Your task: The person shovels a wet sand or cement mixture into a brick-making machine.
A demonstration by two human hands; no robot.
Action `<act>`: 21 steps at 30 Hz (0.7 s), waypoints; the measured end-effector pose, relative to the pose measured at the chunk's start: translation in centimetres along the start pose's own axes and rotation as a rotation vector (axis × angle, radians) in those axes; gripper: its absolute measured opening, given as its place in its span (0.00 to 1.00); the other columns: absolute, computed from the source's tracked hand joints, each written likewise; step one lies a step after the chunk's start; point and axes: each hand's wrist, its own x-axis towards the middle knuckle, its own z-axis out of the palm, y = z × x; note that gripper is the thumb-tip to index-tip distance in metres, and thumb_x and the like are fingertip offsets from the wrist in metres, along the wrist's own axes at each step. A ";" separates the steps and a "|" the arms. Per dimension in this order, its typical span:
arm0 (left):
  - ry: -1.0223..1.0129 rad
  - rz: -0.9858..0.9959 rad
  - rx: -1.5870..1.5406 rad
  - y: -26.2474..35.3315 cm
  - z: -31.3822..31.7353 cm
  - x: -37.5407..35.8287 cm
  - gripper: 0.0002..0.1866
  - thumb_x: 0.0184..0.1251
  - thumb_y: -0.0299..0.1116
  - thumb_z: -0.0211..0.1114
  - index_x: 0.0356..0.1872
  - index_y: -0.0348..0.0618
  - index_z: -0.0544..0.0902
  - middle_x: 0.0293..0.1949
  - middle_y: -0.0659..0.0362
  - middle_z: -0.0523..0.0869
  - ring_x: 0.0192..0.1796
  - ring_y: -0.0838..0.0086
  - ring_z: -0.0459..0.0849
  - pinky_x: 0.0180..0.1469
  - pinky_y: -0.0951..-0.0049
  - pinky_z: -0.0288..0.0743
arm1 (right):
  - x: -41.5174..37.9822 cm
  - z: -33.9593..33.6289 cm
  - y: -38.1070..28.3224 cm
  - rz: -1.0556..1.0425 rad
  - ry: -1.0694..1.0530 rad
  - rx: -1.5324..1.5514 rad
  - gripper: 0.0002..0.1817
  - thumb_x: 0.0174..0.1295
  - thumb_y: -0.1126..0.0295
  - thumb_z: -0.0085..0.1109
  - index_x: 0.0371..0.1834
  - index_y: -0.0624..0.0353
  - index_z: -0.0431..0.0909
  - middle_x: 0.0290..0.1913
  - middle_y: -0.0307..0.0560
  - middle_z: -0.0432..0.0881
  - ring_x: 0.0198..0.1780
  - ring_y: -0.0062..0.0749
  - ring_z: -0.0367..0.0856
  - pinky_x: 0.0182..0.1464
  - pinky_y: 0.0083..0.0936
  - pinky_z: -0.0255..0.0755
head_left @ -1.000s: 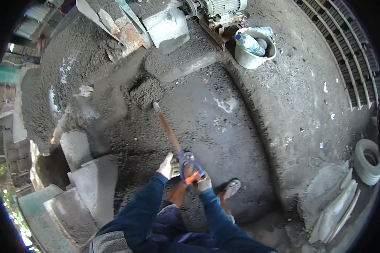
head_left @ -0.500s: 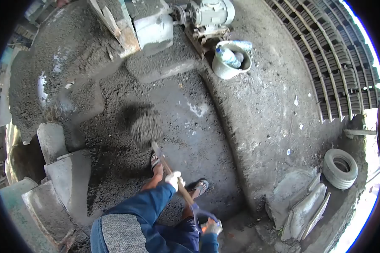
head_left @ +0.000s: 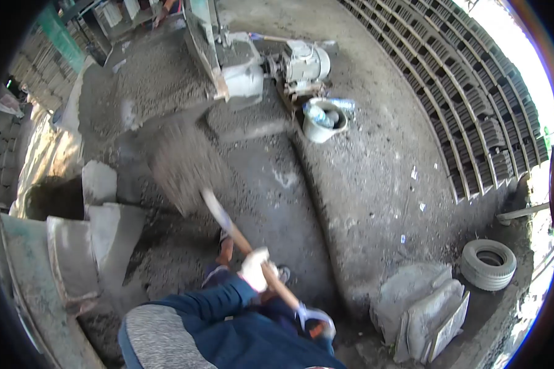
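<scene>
A long wooden-handled shovel [head_left: 236, 237] slants up and to the left in front of me. Its blade carries a heap of grey sand-like mix [head_left: 188, 163], blurred by motion, which hides most of the metal. My left hand [head_left: 255, 270], in a white glove, is wrapped round the middle of the shaft. At the near end, my right hand [head_left: 324, 328] grips the D-shaped handle, partly hidden by it. Below the load, loose dark mix [head_left: 172, 246] covers the floor of the pit, and one sandalled foot shows beside the shaft.
A raised bed of grey mix [head_left: 151, 77] lies ahead, with another person's hand [head_left: 161, 13] beyond it. An electric motor [head_left: 306, 61] and a bucket of bottles [head_left: 322, 126] stand on the ledge. Stacked blocks [head_left: 474, 92], a tyre [head_left: 488, 264] and slabs [head_left: 412, 301] are at right.
The loaded shovel has risen from near the floor and swung forward and left. Both hands keep their grip. My view has tilted up, showing more of the far end.
</scene>
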 end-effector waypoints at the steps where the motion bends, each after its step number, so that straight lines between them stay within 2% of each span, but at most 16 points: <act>1: -0.073 0.150 0.036 2.2 4.0 -3.4 0.11 0.66 0.38 0.67 0.31 0.47 0.75 0.24 0.56 0.78 0.25 0.64 0.77 0.36 0.55 0.79 | 1.2 1.0 -0.4 -0.019 -0.135 -0.027 0.20 0.68 0.67 0.51 0.58 0.67 0.80 0.56 0.58 0.84 0.57 0.50 0.83 0.64 0.47 0.76; 2: -0.176 0.282 0.116 4.3 5.2 -4.3 0.10 0.68 0.34 0.64 0.28 0.48 0.73 0.20 0.59 0.74 0.26 0.65 0.78 0.40 0.52 0.78 | 3.0 2.7 -0.1 -0.163 -0.242 -0.391 0.17 0.64 0.69 0.56 0.53 0.66 0.81 0.51 0.52 0.85 0.52 0.47 0.84 0.58 0.45 0.78; 3: -0.287 0.347 0.191 6.9 5.4 -2.8 0.09 0.69 0.33 0.63 0.29 0.46 0.74 0.21 0.58 0.75 0.27 0.63 0.79 0.43 0.51 0.78 | 4.1 5.7 -0.4 -0.347 -0.303 -0.736 0.14 0.60 0.71 0.61 0.49 0.64 0.83 0.46 0.46 0.86 0.47 0.44 0.84 0.52 0.42 0.79; 4: -0.397 0.407 0.273 7.9 5.8 -3.1 0.08 0.70 0.32 0.62 0.30 0.44 0.75 0.22 0.57 0.76 0.28 0.61 0.80 0.46 0.50 0.79 | 5.5 4.4 -0.4 -0.170 -0.284 -0.564 0.11 0.58 0.73 0.63 0.44 0.63 0.82 0.41 0.44 0.85 0.41 0.42 0.83 0.46 0.40 0.79; 6: -0.232 0.399 0.364 4.2 7.4 -5.9 0.07 0.70 0.31 0.61 0.33 0.41 0.76 0.23 0.55 0.77 0.29 0.59 0.81 0.52 0.48 0.79 | 5.2 4.1 -2.6 0.155 -0.134 -0.121 0.06 0.55 0.75 0.64 0.36 0.60 0.80 0.32 0.44 0.82 0.31 0.39 0.81 0.34 0.37 0.79; 7: -0.197 0.205 0.330 2.7 5.8 -4.3 0.06 0.70 0.31 0.62 0.36 0.40 0.77 0.25 0.53 0.78 0.31 0.57 0.81 0.50 0.48 0.79 | 1.1 5.0 -5.0 0.085 -0.055 -0.116 0.06 0.55 0.76 0.63 0.35 0.60 0.78 0.30 0.45 0.81 0.26 0.39 0.80 0.29 0.37 0.78; 8: -0.166 0.014 0.155 0.7 3.7 -2.4 0.05 0.69 0.31 0.62 0.36 0.42 0.76 0.26 0.53 0.78 0.32 0.57 0.80 0.48 0.46 0.78 | -1.1 2.7 -5.7 0.024 0.026 -0.156 0.06 0.56 0.75 0.62 0.36 0.61 0.78 0.30 0.47 0.81 0.25 0.41 0.81 0.28 0.38 0.79; 10: -0.108 -0.119 0.092 -3.7 -1.8 2.8 0.04 0.68 0.32 0.64 0.37 0.47 0.77 0.27 0.54 0.78 0.32 0.58 0.79 0.47 0.45 0.77 | -4.4 -2.6 -6.5 -0.076 0.194 -0.296 0.08 0.59 0.73 0.59 0.38 0.66 0.78 0.30 0.51 0.82 0.26 0.44 0.83 0.29 0.43 0.81; 11: -0.051 -0.173 0.097 -5.6 -6.0 6.9 0.04 0.67 0.32 0.64 0.37 0.49 0.77 0.27 0.55 0.78 0.32 0.59 0.79 0.47 0.44 0.78 | -6.5 -0.6 -7.0 -0.093 0.266 -0.395 0.07 0.57 0.73 0.60 0.37 0.65 0.78 0.28 0.50 0.81 0.24 0.42 0.81 0.27 0.41 0.80; 12: 0.206 -0.174 0.171 -6.8 -7.4 8.7 0.05 0.65 0.32 0.65 0.37 0.50 0.77 0.27 0.56 0.78 0.30 0.59 0.79 0.49 0.42 0.80 | -10.7 3.4 -7.6 -0.108 0.348 -0.495 0.07 0.55 0.74 0.60 0.35 0.65 0.77 0.26 0.49 0.80 0.22 0.39 0.80 0.25 0.39 0.78; 13: 0.229 -0.136 0.158 -8.0 -10.4 11.1 0.05 0.64 0.33 0.66 0.35 0.51 0.77 0.25 0.57 0.77 0.27 0.60 0.78 0.51 0.42 0.81 | -11.8 5.3 -6.5 -0.158 0.421 -0.531 0.07 0.54 0.74 0.62 0.34 0.64 0.77 0.24 0.47 0.79 0.21 0.36 0.78 0.23 0.37 0.76; 14: 0.327 -0.235 0.145 -7.9 -12.0 13.0 0.06 0.64 0.33 0.67 0.32 0.51 0.77 0.23 0.59 0.76 0.24 0.62 0.77 0.50 0.42 0.81 | -11.6 6.6 -5.1 -0.210 0.492 -0.563 0.07 0.52 0.75 0.63 0.33 0.63 0.76 0.22 0.45 0.77 0.19 0.34 0.77 0.21 0.35 0.74; 15: 0.365 -0.263 0.139 -7.3 -13.1 14.2 0.06 0.63 0.33 0.67 0.30 0.51 0.76 0.23 0.59 0.76 0.23 0.63 0.76 0.49 0.43 0.81 | -10.3 4.9 -2.5 -0.264 0.553 -0.616 0.09 0.49 0.75 0.66 0.34 0.62 0.77 0.22 0.43 0.76 0.19 0.32 0.76 0.22 0.33 0.72; 16: 0.407 -0.291 0.134 -6.5 -14.3 15.2 0.07 0.63 0.33 0.66 0.29 0.51 0.76 0.22 0.59 0.76 0.23 0.63 0.76 0.49 0.43 0.81 | -10.2 7.3 -1.4 -0.210 0.612 -0.746 0.09 0.49 0.75 0.68 0.31 0.63 0.77 0.27 0.41 0.79 0.27 0.28 0.78 0.30 0.28 0.72; 20: 0.368 -0.298 0.175 2.2 -19.5 19.4 0.09 0.62 0.35 0.66 0.25 0.51 0.74 0.21 0.61 0.75 0.24 0.64 0.76 0.42 0.46 0.79 | -7.5 19.7 4.9 -0.177 0.615 -0.644 0.09 0.52 0.77 0.67 0.35 0.64 0.78 0.27 0.43 0.81 0.27 0.28 0.80 0.30 0.28 0.76; 21: 0.286 -0.316 0.166 6.2 -20.9 20.9 0.10 0.62 0.35 0.66 0.25 0.49 0.74 0.21 0.59 0.75 0.24 0.62 0.76 0.40 0.45 0.78 | -6.3 21.5 6.6 -0.065 0.493 -0.523 0.11 0.54 0.79 0.68 0.39 0.65 0.79 0.31 0.45 0.83 0.32 0.29 0.83 0.34 0.29 0.79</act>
